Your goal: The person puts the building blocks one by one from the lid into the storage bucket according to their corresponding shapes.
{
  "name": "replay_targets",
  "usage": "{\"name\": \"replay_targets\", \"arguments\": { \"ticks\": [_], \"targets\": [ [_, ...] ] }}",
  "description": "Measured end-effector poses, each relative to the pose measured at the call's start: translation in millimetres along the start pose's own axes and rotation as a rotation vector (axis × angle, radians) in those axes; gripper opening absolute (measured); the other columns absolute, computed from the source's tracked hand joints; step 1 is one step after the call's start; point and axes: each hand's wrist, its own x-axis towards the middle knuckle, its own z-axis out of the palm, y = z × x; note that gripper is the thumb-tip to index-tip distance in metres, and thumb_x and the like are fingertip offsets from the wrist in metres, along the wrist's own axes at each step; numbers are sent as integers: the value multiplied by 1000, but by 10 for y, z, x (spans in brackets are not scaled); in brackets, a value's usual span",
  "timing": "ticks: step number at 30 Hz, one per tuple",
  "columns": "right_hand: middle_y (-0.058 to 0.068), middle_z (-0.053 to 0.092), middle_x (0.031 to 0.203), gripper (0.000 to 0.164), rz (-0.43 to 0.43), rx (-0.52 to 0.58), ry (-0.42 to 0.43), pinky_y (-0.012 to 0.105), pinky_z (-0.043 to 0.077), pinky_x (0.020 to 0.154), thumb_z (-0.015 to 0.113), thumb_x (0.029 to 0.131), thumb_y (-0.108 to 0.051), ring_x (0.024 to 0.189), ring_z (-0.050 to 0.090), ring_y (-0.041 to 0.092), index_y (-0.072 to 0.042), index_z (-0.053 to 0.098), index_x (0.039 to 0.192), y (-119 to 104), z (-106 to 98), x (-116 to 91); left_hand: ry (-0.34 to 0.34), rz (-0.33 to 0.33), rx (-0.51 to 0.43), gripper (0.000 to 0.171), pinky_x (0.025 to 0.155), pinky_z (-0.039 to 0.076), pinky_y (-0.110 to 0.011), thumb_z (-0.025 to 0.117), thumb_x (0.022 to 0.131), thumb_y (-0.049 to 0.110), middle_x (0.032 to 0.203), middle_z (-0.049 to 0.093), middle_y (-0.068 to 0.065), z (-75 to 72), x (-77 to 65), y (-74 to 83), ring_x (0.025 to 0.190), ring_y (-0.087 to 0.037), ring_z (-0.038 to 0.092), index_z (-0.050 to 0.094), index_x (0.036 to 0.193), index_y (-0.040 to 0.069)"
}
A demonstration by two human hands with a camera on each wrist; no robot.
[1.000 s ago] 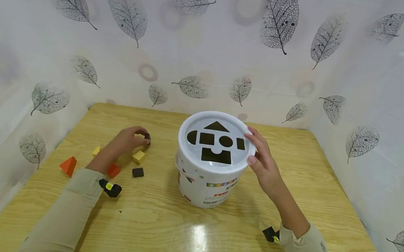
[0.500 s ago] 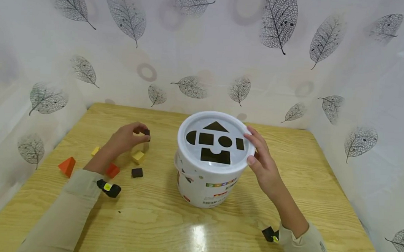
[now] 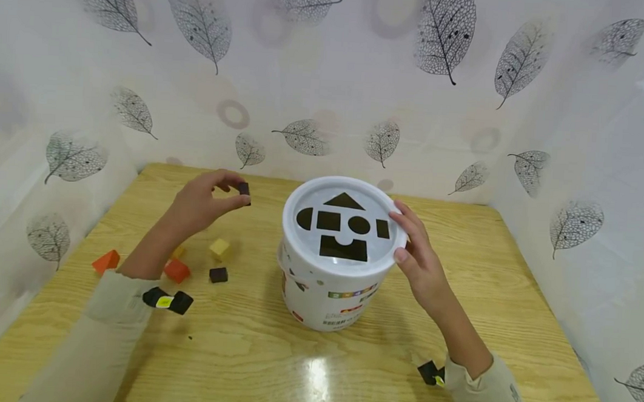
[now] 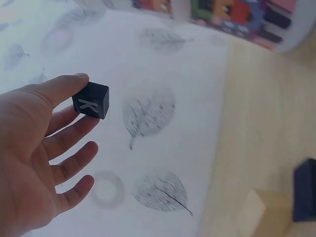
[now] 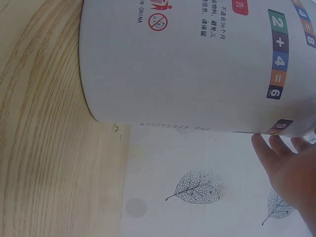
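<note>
My left hand pinches a small black cube between thumb and fingertips, raised over the table left of the bucket. In the left wrist view, the cube shows a white letter K on one face, and the other fingers are spread loosely. A white bucket stands upright in the middle, under a lid with several shaped holes: triangle, half-round, square, circle, rectangle and a notched block. My right hand rests its fingertips and thumb on the right rim of the lid.
On the wooden table, left of the bucket, lie a yellow block, a black block, a red block and an orange triangular block. Another yellow block is partly behind the left forearm. Leaf-patterned cloth walls surround the table.
My left hand has lifted the black cube off the table, moving it up, away from the body and slightly right. The right hand and the bucket have stayed in place.
</note>
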Motion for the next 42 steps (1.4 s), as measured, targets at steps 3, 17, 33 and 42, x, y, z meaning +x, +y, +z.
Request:
{"name": "replay_targets", "arguments": {
  "ticks": [3, 17, 33, 42],
  "targets": [
    [5, 20, 167, 49, 5, -6, -1, 19, 41, 108, 46, 105, -14, 149, 29, 21, -4, 38, 153, -3, -1, -1, 28, 38, 16, 54, 97, 43, -55, 67, 93, 54, 131, 62, -5, -43, -43, 184, 123, -28, 52, 62, 131, 17],
    [6, 19, 167, 49, 27, -24, -8, 19, 39, 109, 45, 105, -13, 151, 26, 20, -5, 38, 153, -18, -10, -4, 101, 219, 34, 35, 93, 40, -48, 74, 92, 42, 117, 67, 0, -93, -113, 780, 111, -21, 53, 70, 118, 20],
    [7, 19, 167, 49, 38, -10, -10, 19, 39, 109, 45, 105, -12, 150, 27, 20, -4, 37, 153, -20, -5, -1, -29, 319, -21, 34, 77, 44, -38, 74, 90, 44, 113, 66, 11, 126, -2, 1256, 99, -13, 53, 69, 119, 26],
    [5, 19, 167, 49, 30, 11, -2, 19, 41, 107, 45, 105, -13, 148, 29, 20, -5, 38, 153, -29, 4, -5, -105, 370, -20, 37, 73, 46, -34, 74, 89, 49, 112, 66, 14, 302, 82, 1503, 93, -13, 55, 68, 119, 29]
  ]
}}
